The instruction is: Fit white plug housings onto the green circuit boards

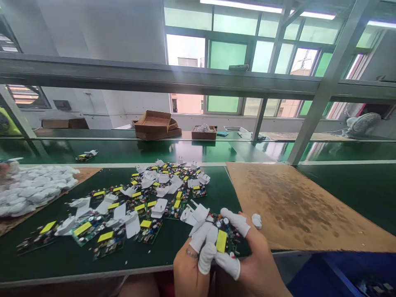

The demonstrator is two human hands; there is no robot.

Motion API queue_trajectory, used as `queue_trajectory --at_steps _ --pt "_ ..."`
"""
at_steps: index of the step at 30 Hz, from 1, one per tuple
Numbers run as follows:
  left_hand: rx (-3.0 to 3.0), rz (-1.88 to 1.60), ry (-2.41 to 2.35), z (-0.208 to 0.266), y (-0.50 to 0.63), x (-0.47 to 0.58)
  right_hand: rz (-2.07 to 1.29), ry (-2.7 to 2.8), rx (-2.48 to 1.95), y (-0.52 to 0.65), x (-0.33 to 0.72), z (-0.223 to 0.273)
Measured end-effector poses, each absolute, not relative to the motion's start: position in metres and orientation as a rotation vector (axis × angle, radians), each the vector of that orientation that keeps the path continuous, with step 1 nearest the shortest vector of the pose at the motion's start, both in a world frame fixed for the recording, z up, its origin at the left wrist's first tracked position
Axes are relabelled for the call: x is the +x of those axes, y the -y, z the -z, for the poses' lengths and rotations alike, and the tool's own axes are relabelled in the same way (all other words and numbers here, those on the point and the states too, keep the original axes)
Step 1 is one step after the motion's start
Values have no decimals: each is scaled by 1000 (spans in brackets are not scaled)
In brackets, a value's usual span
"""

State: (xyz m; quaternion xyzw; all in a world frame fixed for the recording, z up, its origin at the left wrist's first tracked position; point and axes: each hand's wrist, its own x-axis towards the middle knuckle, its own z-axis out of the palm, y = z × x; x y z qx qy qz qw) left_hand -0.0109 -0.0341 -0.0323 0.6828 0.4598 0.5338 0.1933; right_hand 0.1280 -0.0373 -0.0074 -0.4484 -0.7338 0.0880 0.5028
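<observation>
Both my hands wear white finger covers and hold one circuit board (221, 241) near the front edge of the green bench. A yellow block and round capacitors show on its upper face. My left hand (194, 258) is closed on the board's left side, by a white plug piece (198, 214) with metal pins. My right hand (250, 243) grips the right side, with thumb and fingers at the top and bottom edges. Fingers hide part of the board. Left of my hands lies a spread of similar boards (145, 225) with white plug pieces.
A heap of white pieces (37, 187) lies at far left, with part of another person's hand (4, 169) beside it. A stained brown board (293, 206) covers the bench at right, a small white piece (256, 220) near it. Cardboard boxes (154, 126) stand behind; a blue bin (328, 274) sits lower right.
</observation>
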Motion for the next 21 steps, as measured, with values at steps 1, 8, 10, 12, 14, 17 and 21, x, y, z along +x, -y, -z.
queue_trajectory --at_steps 1,8,10,12,14,17,21 --pt "2027 -1447 -1258 26 33 -15 -307 1754 -1131 37 129 5" --pt "2584 -611 -1266 -26 29 -44 -537 2051 -1268 34 133 -25" --pt "2627 -409 -1369 -38 31 -47 -525 2104 -1228 32 129 -31" --pt "2739 -255 -1409 -45 32 -49 -497 2157 -1179 30 125 -34" --pt "2929 -254 -1371 -46 32 -51 -430 2216 -1142 27 121 -35" --pt "3208 -578 -1278 -28 29 -50 -189 2249 -1081 20 118 -38" --pt "2736 -1301 -1446 11 29 -40 158 2227 -933 7 119 -40"
